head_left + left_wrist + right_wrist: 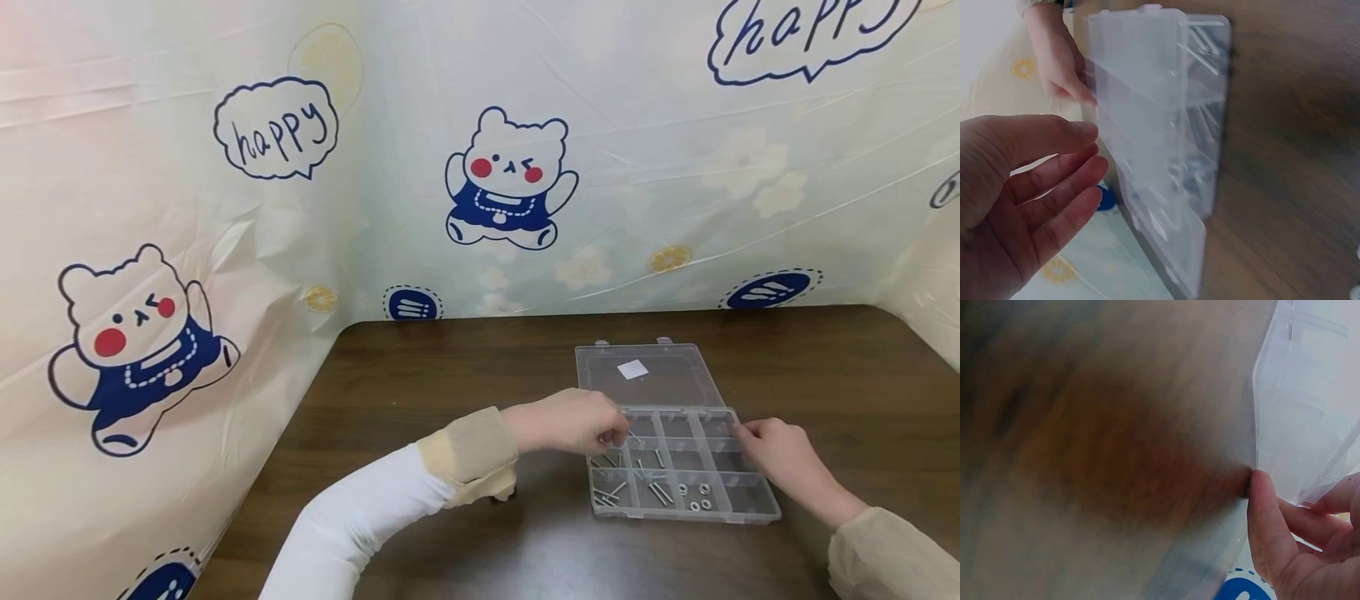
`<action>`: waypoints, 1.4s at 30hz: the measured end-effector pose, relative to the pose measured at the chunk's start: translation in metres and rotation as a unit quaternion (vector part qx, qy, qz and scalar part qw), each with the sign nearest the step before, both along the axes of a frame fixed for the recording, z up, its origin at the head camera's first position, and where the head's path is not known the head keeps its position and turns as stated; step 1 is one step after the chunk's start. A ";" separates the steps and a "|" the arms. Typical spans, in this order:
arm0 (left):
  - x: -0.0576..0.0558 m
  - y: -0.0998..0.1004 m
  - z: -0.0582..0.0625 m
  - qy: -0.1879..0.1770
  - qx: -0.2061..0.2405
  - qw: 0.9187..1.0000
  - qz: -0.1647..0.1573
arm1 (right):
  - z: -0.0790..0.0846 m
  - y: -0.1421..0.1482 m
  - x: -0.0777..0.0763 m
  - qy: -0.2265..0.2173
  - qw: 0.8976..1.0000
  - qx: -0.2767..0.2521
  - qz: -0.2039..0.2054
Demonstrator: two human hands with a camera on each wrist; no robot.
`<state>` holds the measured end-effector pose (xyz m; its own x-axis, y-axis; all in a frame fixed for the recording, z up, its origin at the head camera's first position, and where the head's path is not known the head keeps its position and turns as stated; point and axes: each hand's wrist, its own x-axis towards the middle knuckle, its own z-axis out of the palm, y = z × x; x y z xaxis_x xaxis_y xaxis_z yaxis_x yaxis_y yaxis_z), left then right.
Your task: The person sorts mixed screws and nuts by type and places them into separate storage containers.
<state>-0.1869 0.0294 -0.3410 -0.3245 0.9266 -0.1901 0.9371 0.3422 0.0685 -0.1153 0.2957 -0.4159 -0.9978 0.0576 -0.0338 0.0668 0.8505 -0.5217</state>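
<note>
A clear plastic compartment box stands on the wooden table, its transparent lid folded back behind it. My left hand reaches over the back left compartment, fingers bent downward; a thin shiny piece shows beside the fingertips. I cannot tell whether they hold it. In the left wrist view the thumb lies over the index finger and the other fingers are loosely bent. At the box's right side my right hand pinches the wall near the back corner. Screws and several nuts lie in the compartments.
The dark wooden table extends to both sides of the box. Behind and left of it hangs a printed curtain with bears and lettering. A small white label is on the lid.
</note>
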 end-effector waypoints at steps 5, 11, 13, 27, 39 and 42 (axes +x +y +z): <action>-0.008 -0.024 -0.005 0.003 0.013 1.000 0.024 | 0.000 -0.001 -0.001 -0.012 1.000 -0.004 -0.003; -0.017 -0.047 -0.013 0.016 0.016 0.999 0.040 | 0.000 0.000 0.001 -0.010 1.000 0.004 -0.006; -0.020 -0.054 -0.015 0.009 0.017 0.999 0.045 | 0.000 0.000 0.001 -0.007 1.000 0.004 -0.007; -0.024 -0.092 -0.038 -0.105 0.022 0.988 0.115 | 0.001 -0.001 -0.001 -0.017 1.000 -0.003 -0.012; -0.018 -0.104 -0.061 -0.118 0.029 0.985 0.124 | -0.001 0.000 -0.002 -0.016 1.000 0.004 -0.009; -0.017 -0.103 -0.063 -0.114 0.035 0.986 0.119 | 0.000 0.000 -0.002 -0.019 1.000 0.005 -0.009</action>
